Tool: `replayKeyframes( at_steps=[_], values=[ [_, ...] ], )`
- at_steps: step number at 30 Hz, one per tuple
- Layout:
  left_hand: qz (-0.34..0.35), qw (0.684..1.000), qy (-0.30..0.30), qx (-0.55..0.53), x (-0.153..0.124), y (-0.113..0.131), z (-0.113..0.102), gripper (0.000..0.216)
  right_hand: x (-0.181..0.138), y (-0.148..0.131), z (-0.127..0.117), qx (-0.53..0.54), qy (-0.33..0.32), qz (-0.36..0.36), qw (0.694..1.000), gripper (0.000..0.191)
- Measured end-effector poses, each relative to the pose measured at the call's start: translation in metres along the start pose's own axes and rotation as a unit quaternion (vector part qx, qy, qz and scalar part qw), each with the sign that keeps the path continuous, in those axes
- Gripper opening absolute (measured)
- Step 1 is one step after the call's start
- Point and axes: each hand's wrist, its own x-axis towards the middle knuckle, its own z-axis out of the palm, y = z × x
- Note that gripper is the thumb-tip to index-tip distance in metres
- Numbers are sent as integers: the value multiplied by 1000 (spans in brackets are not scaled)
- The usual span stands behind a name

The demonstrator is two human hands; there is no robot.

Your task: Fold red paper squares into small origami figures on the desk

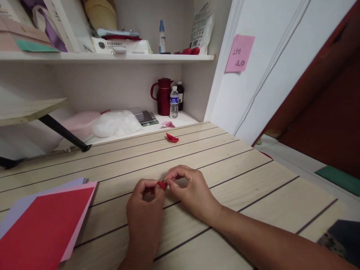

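Note:
A small folded piece of red paper [162, 185] is pinched between my hands over the middle of the table. My left hand [146, 204] grips its left part between thumb and fingers. From the right, my right hand [191, 189] pinches the other end, with thumb and forefinger pressed together. The fingers cover much of the paper, so its full shape is hidden. Farther back on the table, apart from both hands, sits a red folded paper boat [172, 138].
Red, pink and lilac paper sheets [47, 221] lie stacked at the left. A white shelf unit [135, 57] behind the table holds a red jug [163, 97], a water bottle [174, 103] and a plastic bag [116, 123]. A black-legged stand [64, 131] rises at the left.

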Motion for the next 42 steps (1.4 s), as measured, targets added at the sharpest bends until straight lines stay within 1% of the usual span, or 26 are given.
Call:
replayKeyframes(
  at_steps=[3, 5, 7, 10, 12, 14, 16, 18, 20, 24, 26, 29, 31, 34, 36, 39, 42],
  values=[
    [-19, 999, 33, -35, 8, -4, -6, 8, 3, 5, -2, 13, 11, 37, 999, 11],
    [-20, 998, 36, -52, 10, -5, -8, 9, 4, 6, -2, 19, 8, 42, 999, 9],
    [-14, 997, 15, -68, 9, -5, -9, 10, 4, 6, -2, 20, -7, 20, 1000, 10],
    [-5, 995, -38, -89, 6, -4, -7, 13, 3, 6, -1, 23, -37, -10, 999, 12],
    [-5, 993, -56, -101, 6, -4, -7, 13, 2, 8, -1, 39, -51, -2, 998, 17],
    [-16, 992, -51, -114, 7, -3, -8, 13, 1, 11, -1, 70, -60, 21, 995, 24],
    [-40, 989, -40, -138, 10, -3, -9, 13, 1, 15, 0, 109, -70, 48, 990, 26],
    [-66, 982, -37, -172, 13, -3, -11, 14, 1, 17, 1, 142, -80, 67, 984, 27],
    [-84, 972, -49, -214, 16, -4, -13, 17, 1, 17, 2, 163, -89, 74, 980, 28],
    [-124, 938, -89, -312, 21, -4, -18, 20, -1, 12, 5, 176, -103, 78, 976, 28],
    [-144, 924, -95, -340, 23, -2, -20, 20, -1, 9, 5, 186, -106, 82, 973, 26],
    [-152, 922, -102, -342, 22, 1, -20, 21, -2, 6, 5, 189, -105, 85, 973, 11],
    [-142, 925, -118, -333, 20, 3, -19, 22, -3, 4, 3, 162, -104, 67, 979, 4],
    [-130, 928, -132, -322, 17, 3, -16, 25, -3, 3, 2, 105, -107, 24, 988, 2],
    [-124, 936, -127, -303, 16, 1, -15, 26, -4, 3, 2, 83, -108, 14, 991, 4],
    [-110, 951, -108, -267, 14, -2, -13, 24, -4, 4, 4, 76, -105, 20, 991, 6],
    [-104, 955, -103, -259, 13, -4, -12, 22, -3, 6, 6, 115, -99, 56, 987, 7]
  ],
)
